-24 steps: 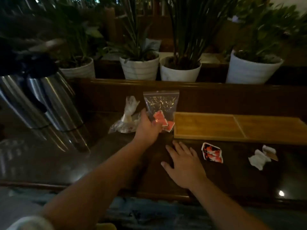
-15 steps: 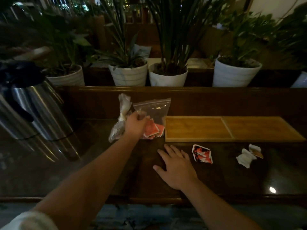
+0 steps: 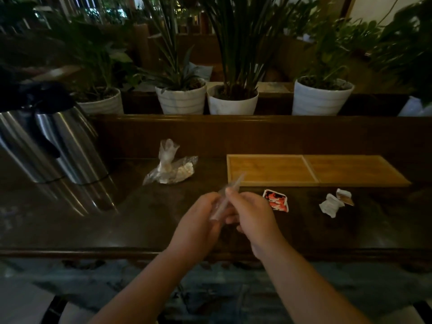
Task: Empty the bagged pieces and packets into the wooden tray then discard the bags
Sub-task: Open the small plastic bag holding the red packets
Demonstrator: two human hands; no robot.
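Head view: both hands meet over the dark glossy desk, the left hand (image 3: 198,224) and right hand (image 3: 253,217) each in a pinching grip on a thin clear plastic zip bag (image 3: 228,195), seen edge-on. The two-compartment wooden tray (image 3: 313,170) at 1 o'clock lies bare, so emptying seems barely begun. A knotted crinkly clear bag of pale pieces (image 3: 171,170) waits at 11 o'clock; a glossy red packet (image 3: 275,199) lies just right of the hands

tray (image 3: 311,170) on desk (image 3: 117,220), right | knotted bag (image 3: 171,170) left of tray | packet (image 3: 275,199) before tray | pots (image 3: 231,102) behind
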